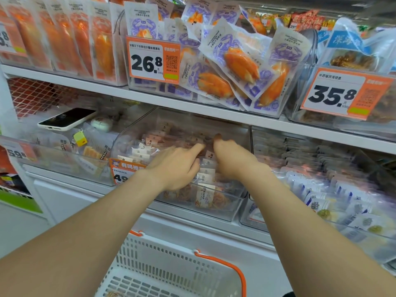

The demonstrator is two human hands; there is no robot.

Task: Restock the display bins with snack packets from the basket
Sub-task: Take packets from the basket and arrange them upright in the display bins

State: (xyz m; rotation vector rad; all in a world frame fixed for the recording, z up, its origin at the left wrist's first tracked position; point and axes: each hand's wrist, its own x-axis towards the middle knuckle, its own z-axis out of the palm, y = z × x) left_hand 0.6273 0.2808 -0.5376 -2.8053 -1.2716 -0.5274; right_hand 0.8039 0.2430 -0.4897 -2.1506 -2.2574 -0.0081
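Left hand [177, 168] and right hand [234, 160] reach into the clear display bin [227, 212] on the lower shelf [192, 231], fingers [196, 148] blurred among its snack packets [204, 195], grasp or release indeterminable; the white basket [171, 264] stands below them.

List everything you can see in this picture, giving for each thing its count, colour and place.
Bins: several, clear, two rows.
Orange packets: many, orange, top left.
Crab packets: many, white and purple, top middle.
Price tags: at least four, orange and white, on bin fronts.
Phone: one, black, white case, middle left.
Charm: one, yellow, below the phone.
Brown packets: many, brown, centre.
Blue packets: many, white and blue, lower right.
Basket: one, white, orange handle, bottom middle.
Left hand: on the brown packets.
Right hand: on the brown packets, blurred.
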